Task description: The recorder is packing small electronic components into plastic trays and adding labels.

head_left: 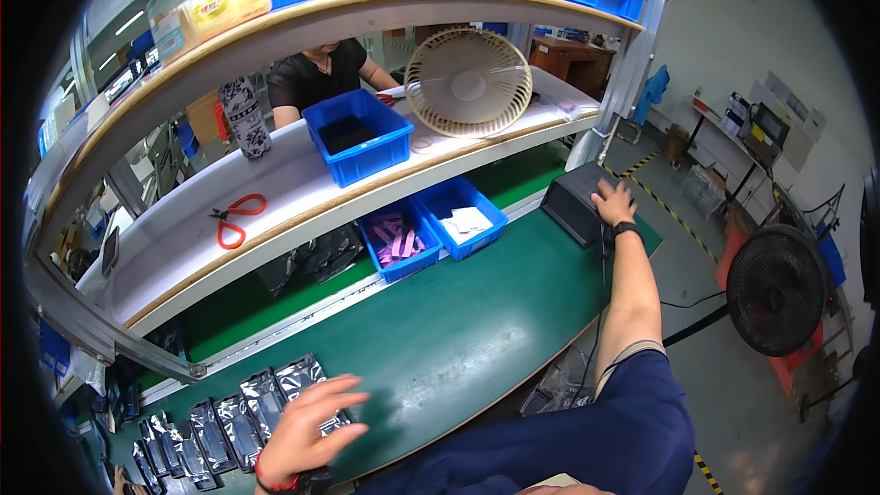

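Observation:
My right hand (pixel 612 203) rests on the upper edge of a black box-shaped device (pixel 573 204) at the right end of the green bench, fingers spread. A cable runs down from near that wrist. My left hand (pixel 316 423) is raised above the near left part of the bench, its fingers apart and nothing in them. Beside and partly behind it lies a row of several dark items in clear plastic bags (pixel 213 435); the hand covers part of the closest bags.
Under the shelf stand a blue bin of purple strips (pixel 397 246) and a blue bin with white pieces (pixel 465 225). The shelf (pixel 302 211) holds red-handled snips (pixel 236 218), a blue bin (pixel 360 136) and a round fan (pixel 468 82). A person (pixel 321 78) sits beyond. A black fan (pixel 775 291) stands right.

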Action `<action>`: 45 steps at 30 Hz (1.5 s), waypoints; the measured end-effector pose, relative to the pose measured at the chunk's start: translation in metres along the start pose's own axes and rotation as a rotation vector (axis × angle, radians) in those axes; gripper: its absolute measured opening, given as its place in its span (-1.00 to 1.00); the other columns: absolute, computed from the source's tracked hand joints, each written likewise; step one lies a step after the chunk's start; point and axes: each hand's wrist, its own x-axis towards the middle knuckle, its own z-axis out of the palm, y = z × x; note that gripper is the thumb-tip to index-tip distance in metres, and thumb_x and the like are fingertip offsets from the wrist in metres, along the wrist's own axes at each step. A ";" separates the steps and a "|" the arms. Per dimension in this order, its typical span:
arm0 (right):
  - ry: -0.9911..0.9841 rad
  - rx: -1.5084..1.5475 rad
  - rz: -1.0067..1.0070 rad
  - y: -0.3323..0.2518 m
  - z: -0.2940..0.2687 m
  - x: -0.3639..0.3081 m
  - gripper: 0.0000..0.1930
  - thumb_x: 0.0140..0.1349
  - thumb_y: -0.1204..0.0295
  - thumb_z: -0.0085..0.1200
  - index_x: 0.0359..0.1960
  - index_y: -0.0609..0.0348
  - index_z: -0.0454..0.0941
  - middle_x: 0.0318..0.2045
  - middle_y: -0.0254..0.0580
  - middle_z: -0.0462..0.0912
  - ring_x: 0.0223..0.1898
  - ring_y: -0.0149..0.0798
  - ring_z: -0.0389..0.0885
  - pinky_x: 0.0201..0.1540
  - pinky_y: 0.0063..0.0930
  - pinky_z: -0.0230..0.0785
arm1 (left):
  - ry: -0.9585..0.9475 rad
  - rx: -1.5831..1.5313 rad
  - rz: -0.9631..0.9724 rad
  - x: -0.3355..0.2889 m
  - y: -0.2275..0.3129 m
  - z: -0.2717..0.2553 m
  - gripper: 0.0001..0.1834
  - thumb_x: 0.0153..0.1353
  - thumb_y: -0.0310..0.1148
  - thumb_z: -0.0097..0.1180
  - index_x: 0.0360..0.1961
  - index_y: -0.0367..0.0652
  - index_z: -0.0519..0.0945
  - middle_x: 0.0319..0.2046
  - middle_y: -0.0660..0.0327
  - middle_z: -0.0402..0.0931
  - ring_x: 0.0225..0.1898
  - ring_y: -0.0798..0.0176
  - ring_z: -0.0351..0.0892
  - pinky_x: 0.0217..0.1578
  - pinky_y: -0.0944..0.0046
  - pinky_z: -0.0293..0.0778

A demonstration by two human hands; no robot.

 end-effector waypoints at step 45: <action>-0.229 1.352 -0.537 -0.161 0.005 -0.230 -0.82 0.12 0.42 0.19 -0.37 0.24 0.46 -0.44 -0.30 0.53 -0.37 -0.42 0.48 -0.26 -0.49 0.36 | 0.084 -0.258 -0.015 0.143 -0.059 0.106 -0.69 0.00 -0.37 0.27 -0.42 -0.22 0.35 -0.47 0.18 0.43 -0.46 0.28 0.46 -0.45 0.30 0.40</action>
